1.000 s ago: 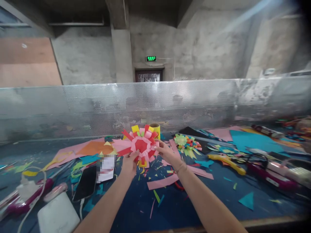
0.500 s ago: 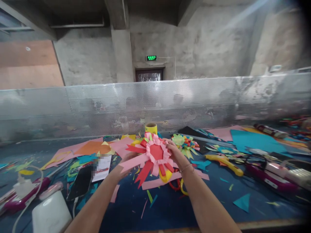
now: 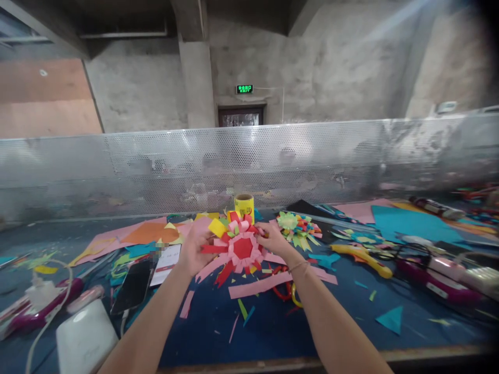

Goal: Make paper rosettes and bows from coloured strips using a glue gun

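A pink and red paper rosette [image 3: 242, 248] with loops and ribbon tails is held between my two hands above the blue tabletop. My left hand [image 3: 197, 246] grips its left side, the fingers partly hidden behind the paper. On the upper right edge, my right hand [image 3: 274, 240] pinches the loops with thumb and fingers. A long pink paper strip [image 3: 257, 285] lies beneath the rosette. Near my right forearm, red and yellow rings that look like scissor handles [image 3: 286, 291] are partly covered. Just behind the rosette stands a yellow tape roll [image 3: 244, 206].
A green multicoloured rosette [image 3: 298, 228] and a yellow glue gun [image 3: 362, 258] lie to the right. Leftward are a phone [image 3: 134, 285], a white box-shaped device [image 3: 86, 335] and a purple power strip [image 3: 47, 306]. Paper scraps surround them; a perforated metal screen [image 3: 249, 161] borders the back.
The rosette has shifted slightly left and turned, bringing a yellow loop to its upper left. My left hand has come out from behind it to its left side.
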Demonstrator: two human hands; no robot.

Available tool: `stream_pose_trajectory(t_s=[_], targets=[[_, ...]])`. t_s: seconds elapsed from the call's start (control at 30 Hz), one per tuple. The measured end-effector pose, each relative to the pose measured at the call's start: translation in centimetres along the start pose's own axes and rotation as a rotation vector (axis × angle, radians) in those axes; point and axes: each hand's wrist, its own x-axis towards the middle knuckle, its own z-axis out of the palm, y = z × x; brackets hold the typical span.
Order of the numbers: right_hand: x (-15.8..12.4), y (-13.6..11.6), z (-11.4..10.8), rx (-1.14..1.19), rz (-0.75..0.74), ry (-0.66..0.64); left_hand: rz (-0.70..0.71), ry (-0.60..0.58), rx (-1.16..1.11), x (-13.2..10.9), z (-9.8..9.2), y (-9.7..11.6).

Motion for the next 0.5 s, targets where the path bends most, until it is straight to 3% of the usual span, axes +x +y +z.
stream_pose_trajectory(t_s=[0.13,0.37,0.5], targets=[[-0.1,-0.1,-0.2,-0.087,-0.074,-0.032,-0.072,-0.060,0.028,0.5,-0.5,0.2],[-0.2,-1.2,0.2,-0.255,-0.179,-0.017,0.023,-0.016,0.229,1.0,0.1,-1.6],[-0.7,-2.3,0.2,-0.244,-0.183,-0.013,0.177,0.056,0.261,1.8,-0.4,-2.5]])
